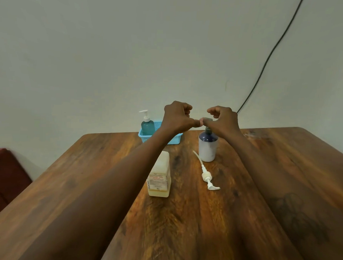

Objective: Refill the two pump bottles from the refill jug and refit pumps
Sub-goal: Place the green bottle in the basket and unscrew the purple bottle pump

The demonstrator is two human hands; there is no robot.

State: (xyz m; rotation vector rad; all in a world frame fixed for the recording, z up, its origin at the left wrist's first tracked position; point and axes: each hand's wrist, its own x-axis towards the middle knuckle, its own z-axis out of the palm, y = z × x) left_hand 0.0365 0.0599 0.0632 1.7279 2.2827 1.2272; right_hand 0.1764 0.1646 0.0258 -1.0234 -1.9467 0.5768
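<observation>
- While both bare forearms stretch forward in the head view, a glossy brown wooden table (282, 163) with streaky grain and rounded corners fills the lower frame.
- A boxy, translucent, yellowish plastic refill jug (159, 176) with a printed paper label stands near the table's middle, just right of the left forearm; amber liquid shows low inside it.
- A translucent, rounded teal pump bottle (147, 127) with a white pump on top stands in a light blue plastic lattice basket (175, 138) at the far edge.
- A smooth, cylindrical white pump bottle (207, 148) with a dark blue shoulder and a dark pump fitted stands right of the basket, apart from it.
- A loose white pump (207, 175) with a long, thin, curved dip tube lies flat on the wood, between the jug and the white bottle.
- Count: one jug, two bottles, three pumps (two fitted, one loose), one basket.
- The left hand (177, 115) is raised above the basket, fingers curled into the palm around nothing I can see, thumb pointing right.
- The right hand (223, 118) hovers over the white bottle, fingers likewise curled; its thumb tip meets the left thumb tip just by the dark pump head, and I cannot tell whether it grips that head.
- A thin black cable (270, 55) runs down the plain pale wall, and a dark red cushioned seat (6, 172) sits at the left.
</observation>
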